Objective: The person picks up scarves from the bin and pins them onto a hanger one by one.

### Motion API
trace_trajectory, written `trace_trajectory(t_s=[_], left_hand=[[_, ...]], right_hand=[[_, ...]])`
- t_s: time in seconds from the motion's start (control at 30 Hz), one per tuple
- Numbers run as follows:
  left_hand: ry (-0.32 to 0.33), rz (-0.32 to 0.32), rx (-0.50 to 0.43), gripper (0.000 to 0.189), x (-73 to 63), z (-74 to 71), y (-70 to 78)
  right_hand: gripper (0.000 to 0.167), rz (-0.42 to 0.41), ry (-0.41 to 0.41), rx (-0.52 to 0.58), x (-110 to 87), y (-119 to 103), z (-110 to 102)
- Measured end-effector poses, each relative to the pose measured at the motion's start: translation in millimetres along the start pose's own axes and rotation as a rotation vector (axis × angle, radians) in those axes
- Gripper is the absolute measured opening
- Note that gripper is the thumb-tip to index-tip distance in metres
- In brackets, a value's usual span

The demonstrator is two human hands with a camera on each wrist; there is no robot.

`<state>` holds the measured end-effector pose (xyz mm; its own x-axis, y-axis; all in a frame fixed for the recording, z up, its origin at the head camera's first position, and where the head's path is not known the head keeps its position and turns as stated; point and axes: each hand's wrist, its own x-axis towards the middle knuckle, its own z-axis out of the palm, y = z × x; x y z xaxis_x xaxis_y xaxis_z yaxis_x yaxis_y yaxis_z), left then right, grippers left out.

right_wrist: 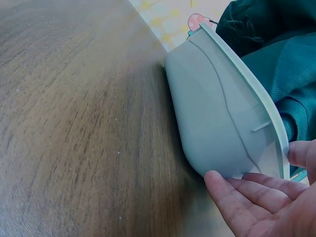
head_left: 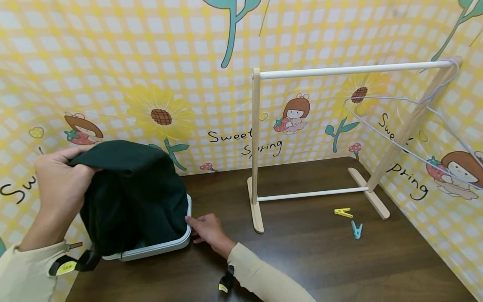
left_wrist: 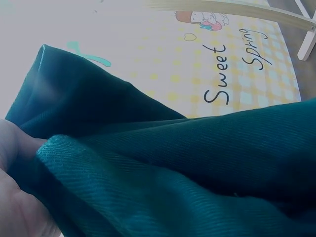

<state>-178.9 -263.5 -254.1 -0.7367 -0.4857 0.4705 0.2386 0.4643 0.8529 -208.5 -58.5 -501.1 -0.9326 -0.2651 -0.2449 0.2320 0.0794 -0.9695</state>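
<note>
My left hand point(head_left: 60, 188) pinches a dark green ribbed cloth point(head_left: 132, 188) between thumb and fingers, holding one edge raised. The rest of the cloth hangs in folds down into a pale grey plastic basin point(head_left: 158, 251). Close up in the left wrist view, the cloth point(left_wrist: 163, 182) is doubled over beside the thumb. At the basin's near right corner, my right hand point(head_left: 211, 230) grips the rim, thumb on the inner side and fingers spread against the outer wall, as the right wrist view shows. Cloth hides most of the basin's inside.
A wooden rack with a white top bar point(head_left: 351, 70) stands to the right. A lavender wire hanger point(head_left: 392, 98) hangs at its right end. A yellow clothespin point(head_left: 342, 212) and a blue clothespin point(head_left: 356, 230) lie on the brown table point(head_left: 302, 260). Patterned sheets enclose the back and sides.
</note>
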Motion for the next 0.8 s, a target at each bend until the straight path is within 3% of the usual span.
trace_trajectory(t_s=[0.33, 0.57, 0.8], left_hand=[[0.013, 0.038, 0.031, 0.026, 2.5, -5.7, 3.1], [0.039, 0.114, 0.100, 0.023, 4.2, -7.3, 4.4], [0.041, 0.117, 0.098, 0.022, 3.8, -7.8, 9.1]], right_hand=[[0.043, -0.018, -0.021, -0.001, 2.3, 1.8, 1.0], [0.043, -0.029, -0.044, -0.027, 1.7, 4.3, -0.3], [0.043, -0.019, -0.023, -0.039, 0.1, 5.4, -3.1]])
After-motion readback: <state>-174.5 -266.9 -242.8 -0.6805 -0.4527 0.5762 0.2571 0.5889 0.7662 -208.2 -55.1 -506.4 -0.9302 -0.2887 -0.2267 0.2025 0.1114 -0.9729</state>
